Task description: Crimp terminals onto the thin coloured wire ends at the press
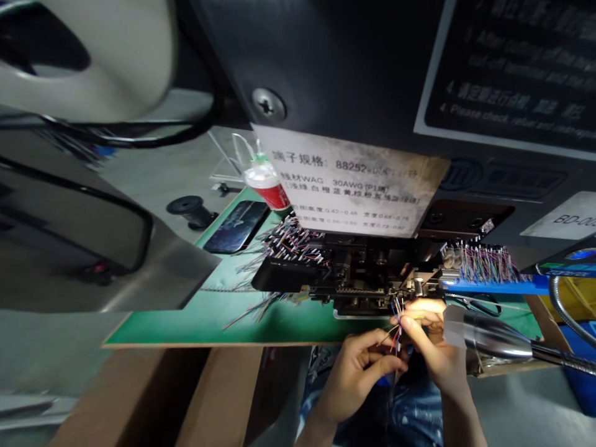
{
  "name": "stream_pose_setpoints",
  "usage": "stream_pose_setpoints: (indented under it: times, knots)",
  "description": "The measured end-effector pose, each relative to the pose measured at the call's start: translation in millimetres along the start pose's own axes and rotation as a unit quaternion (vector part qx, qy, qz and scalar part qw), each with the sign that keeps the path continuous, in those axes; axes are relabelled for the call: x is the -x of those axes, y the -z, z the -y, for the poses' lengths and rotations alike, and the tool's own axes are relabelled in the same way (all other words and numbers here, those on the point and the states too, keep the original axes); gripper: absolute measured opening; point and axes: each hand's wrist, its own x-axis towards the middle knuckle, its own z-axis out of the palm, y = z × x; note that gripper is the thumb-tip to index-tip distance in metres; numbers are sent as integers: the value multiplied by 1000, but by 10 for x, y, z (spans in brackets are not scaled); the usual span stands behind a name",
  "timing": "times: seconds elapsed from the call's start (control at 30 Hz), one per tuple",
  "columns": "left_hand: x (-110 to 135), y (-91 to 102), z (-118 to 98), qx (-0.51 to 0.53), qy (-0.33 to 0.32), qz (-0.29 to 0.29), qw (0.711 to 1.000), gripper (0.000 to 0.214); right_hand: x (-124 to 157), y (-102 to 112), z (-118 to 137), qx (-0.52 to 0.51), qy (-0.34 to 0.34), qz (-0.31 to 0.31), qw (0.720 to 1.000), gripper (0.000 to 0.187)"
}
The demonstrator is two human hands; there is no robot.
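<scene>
Both grips are closed on a small bundle of thin coloured wires (397, 320), left hand (358, 369) and right hand (433, 347) pinching it at the near edge of the table (195, 316), just before the black machine (354, 279). A phone (236, 225) lies toward the far left corner.

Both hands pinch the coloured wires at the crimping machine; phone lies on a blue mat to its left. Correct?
One slip: the mat is green, not blue; the head view shows it. Left hand and right hand do pinch the coloured wires at the crimping machine, and the phone lies on that mat to its left.
</scene>
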Motion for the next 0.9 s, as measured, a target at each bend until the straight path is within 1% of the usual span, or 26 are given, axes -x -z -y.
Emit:
stream_pose_setpoints:
  times: [0.1, 0.23, 0.33, 0.47, 0.57, 0.73, 0.8, 0.9]
  knots:
    - [-28, -59, -20, -34, -33, -36, 998, 26, -5, -37, -46, 24, 0, -24, 999, 14]
    - [-49, -107, -30, -71, -68, -71, 993, 19, -27, -62, -26, 38, -5, -25, 999, 14]
    - [-47, -113, -24, -81, -80, -81, 990, 17, -32, -77, 29, 30, -14, -25, 999, 13]
    - [-46, -105, -23, -88, -79, -81, 990, 17, -36, -85, 51, 20, -10, -29, 999, 12]
    - [-50, -107, -13, -87, -81, -80, 990, 17, -41, -80, 7, 20, -3, -31, 999, 13]
    - [-33, -104, -2, -90, -87, -82, 989, 19, -40, -44, -65, 38, 4, -16, 999, 13]
    - [-13, -72, -28, -89, -78, -72, 990, 20, -42, -14, -48, 78, 29, -16, 996, 14]
    - [14, 8, -98, -59, -29, -25, 998, 26, -49, 41, 23, 144, 95, -1, 985, 11]
